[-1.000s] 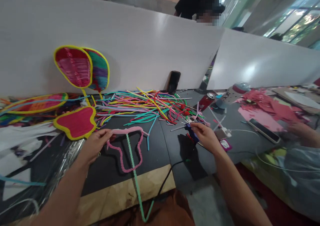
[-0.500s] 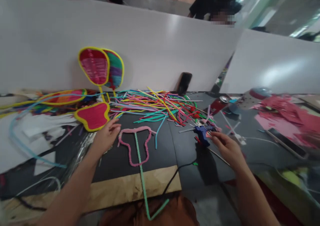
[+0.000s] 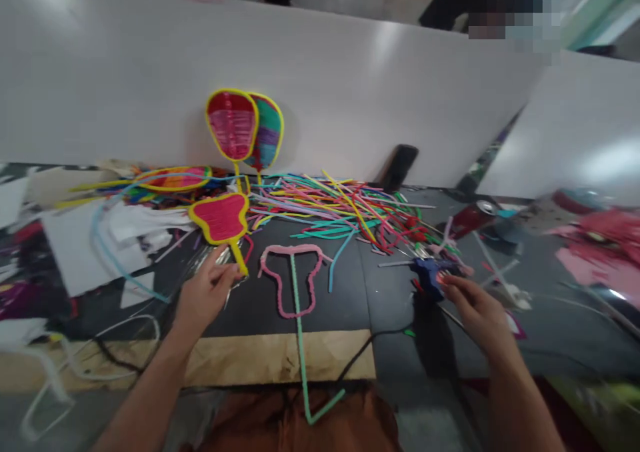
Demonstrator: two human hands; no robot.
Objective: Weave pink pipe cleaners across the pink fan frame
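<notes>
My left hand [image 3: 207, 292] is closed, thumb and fingers at the yellow handle of a pink, yellow-edged hand fan [image 3: 220, 219]; how firmly they grip it is hard to see. My right hand [image 3: 477, 312] pinches a blue glue gun [image 3: 429, 273] with a red trigger, low over the dark table. Between my hands lies a pink fuzzy pipe-cleaner outline [image 3: 313, 279]. A light green pipe-cleaner stem [image 3: 302, 352] runs down its middle, passes over the table's front edge and bends up at its lower end.
Loose coloured pipe cleaners [image 3: 320, 205] are heaped behind. Two finished fans [image 3: 233, 125] lean on the white partition, as does a black phone [image 3: 400, 165]. A red can [image 3: 473, 217] stands right. A wooden strip [image 3: 240, 362] lies along the front, crossed by a black cord [image 3: 360, 352].
The view has turned left, so most things sit further right. My left hand has shifted left against the table, and the fan's yellow handle now shows. My right hand stays on the glue gun.
</notes>
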